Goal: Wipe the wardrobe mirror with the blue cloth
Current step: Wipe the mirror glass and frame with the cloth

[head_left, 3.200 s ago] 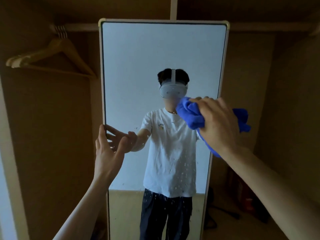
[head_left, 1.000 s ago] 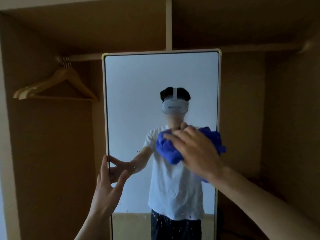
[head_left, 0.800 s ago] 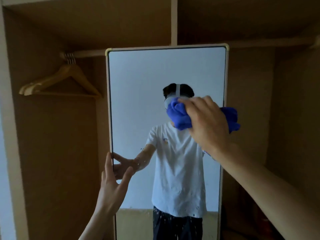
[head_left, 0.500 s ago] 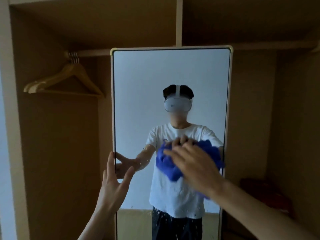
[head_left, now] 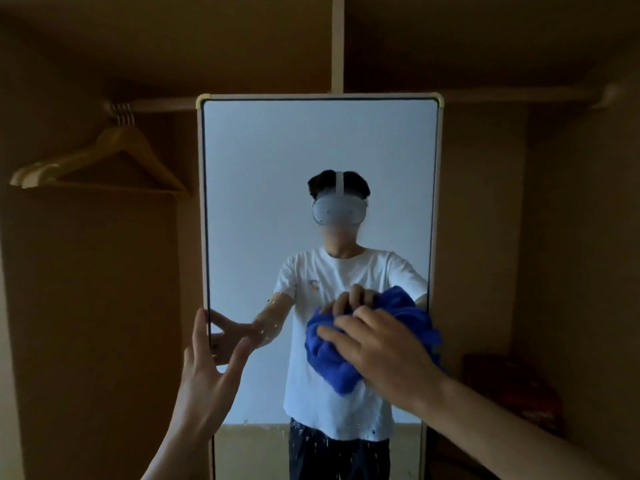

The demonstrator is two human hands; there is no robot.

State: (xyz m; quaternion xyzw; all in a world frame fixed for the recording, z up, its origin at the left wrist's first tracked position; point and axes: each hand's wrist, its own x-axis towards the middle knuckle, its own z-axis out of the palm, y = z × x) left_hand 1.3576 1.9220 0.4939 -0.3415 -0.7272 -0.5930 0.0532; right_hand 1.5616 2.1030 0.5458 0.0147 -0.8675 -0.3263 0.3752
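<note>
Mirror (head_left: 277, 168) is getting the blue cloth (head_left: 332, 355) pressed lower right by the flattened right hand (head_left: 384, 355), left hand (head_left: 207, 375) splaying open at its edge.

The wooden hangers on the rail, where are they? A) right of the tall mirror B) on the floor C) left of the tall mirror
C: the pale wooden clothes hangers hang from the rail to the left of the tall cream-framed mirror, inside the brown wardrobe.

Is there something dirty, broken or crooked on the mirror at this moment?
Small droplets or specks dot the lower mirror glass, below the blue cloth, around. No crack shows, and the frame stands straight.
</note>
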